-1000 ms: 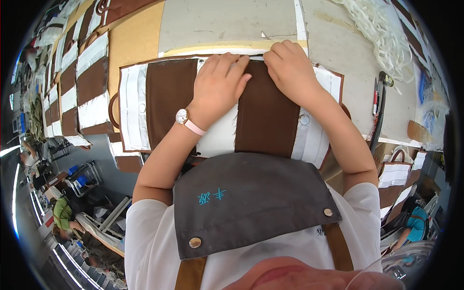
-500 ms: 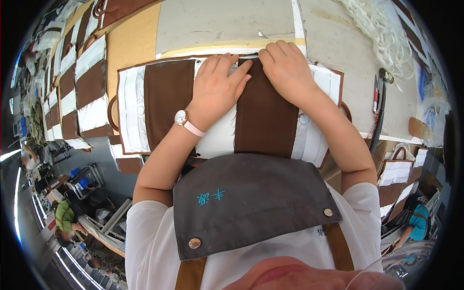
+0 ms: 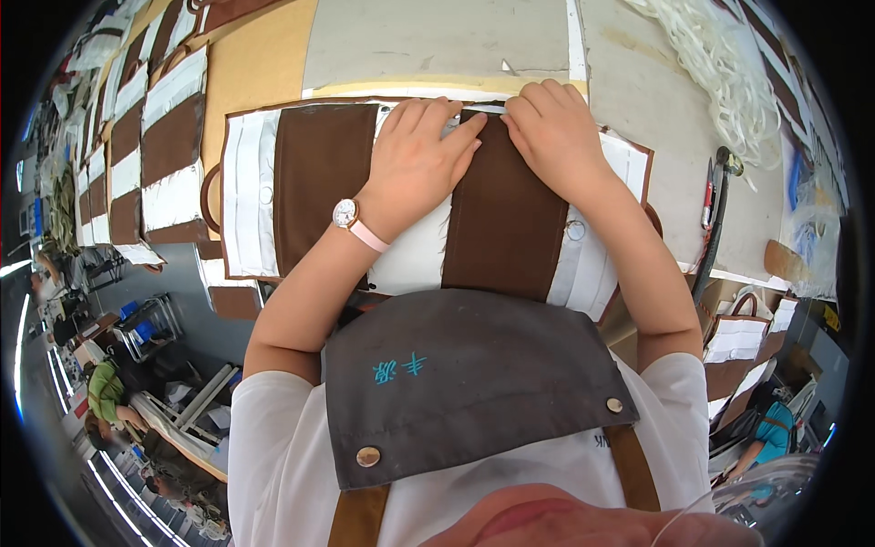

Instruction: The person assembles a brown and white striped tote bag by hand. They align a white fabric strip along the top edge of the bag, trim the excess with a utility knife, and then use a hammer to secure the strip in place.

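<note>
A brown-and-white striped bag piece (image 3: pixel 319 191) lies unfolded in front of me, with brown edging and a curved handle at each side. Along its far edge, my left hand (image 3: pixel 410 157) rests on a white stripe; its fingers curl over the edge, and the forefinger and thumb point right. My right hand (image 3: pixel 561 141) is a short way to the right, its bent fingers closed on the same edge. Between the hands a narrow strip of the edge shows. The fingertips are partly hidden. A pink-strapped watch (image 3: pixel 346 214) is on my left wrist.
Similar striped pieces (image 3: pixel 173 128) overlap at the left. A black-handled tool (image 3: pixel 715 219) and a red pen-like tool (image 3: pixel 707 193) lie at the right, below tangled white strips (image 3: pixel 720 73). Another striped bag (image 3: pixel 736 339) is lower right. People are at work farther off.
My right hand has shifted slightly right along the far edge, and a pale strip now shows between the hands. The whole view has turned a little.
</note>
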Available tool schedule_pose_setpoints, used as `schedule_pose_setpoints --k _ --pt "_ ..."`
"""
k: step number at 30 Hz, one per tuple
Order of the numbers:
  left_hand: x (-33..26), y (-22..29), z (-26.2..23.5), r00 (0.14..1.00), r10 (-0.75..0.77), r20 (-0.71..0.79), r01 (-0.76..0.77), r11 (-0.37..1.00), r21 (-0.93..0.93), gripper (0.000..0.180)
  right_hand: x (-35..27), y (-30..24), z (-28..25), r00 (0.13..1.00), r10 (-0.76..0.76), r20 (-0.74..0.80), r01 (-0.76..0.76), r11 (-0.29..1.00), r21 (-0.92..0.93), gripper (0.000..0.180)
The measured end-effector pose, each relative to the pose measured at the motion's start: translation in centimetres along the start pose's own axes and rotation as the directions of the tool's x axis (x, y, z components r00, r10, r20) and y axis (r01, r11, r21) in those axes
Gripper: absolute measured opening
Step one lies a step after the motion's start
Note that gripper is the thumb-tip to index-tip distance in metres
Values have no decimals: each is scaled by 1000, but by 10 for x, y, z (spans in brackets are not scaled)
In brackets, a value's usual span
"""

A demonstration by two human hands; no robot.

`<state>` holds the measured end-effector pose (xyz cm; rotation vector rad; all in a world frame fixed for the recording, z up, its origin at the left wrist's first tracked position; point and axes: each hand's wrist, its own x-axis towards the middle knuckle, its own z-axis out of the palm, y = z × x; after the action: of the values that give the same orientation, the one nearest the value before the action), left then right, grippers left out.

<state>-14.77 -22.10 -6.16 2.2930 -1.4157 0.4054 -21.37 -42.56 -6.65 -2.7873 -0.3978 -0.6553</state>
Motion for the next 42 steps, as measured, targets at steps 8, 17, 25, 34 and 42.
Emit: schedule_pose_setpoints --k 8,17,25,34,42 --pt "-1 -1 0 1000 -10 5 10 1000 -9 30 4 -10 7 1000 6 26 -1 987 -158 10" --pt "-2 9 2 1000 -15 16 13 992 124 28 -7 5 -7 999 -41 32 42 999 -25 14" --pt "-1 11 -1 994 -17 105 -3 982 191 30 -17 12 -17 998 52 26 -53 998 30 11" --pt "-2 16 0 990 -51 134 21 976 216 36 -19 13 -18 997 78 -22 -74 990 116 9" --pt "2 18 0 986 -44 163 1 967 256 37 -20 8 -13 981 193 -21 -192 981 29 7"
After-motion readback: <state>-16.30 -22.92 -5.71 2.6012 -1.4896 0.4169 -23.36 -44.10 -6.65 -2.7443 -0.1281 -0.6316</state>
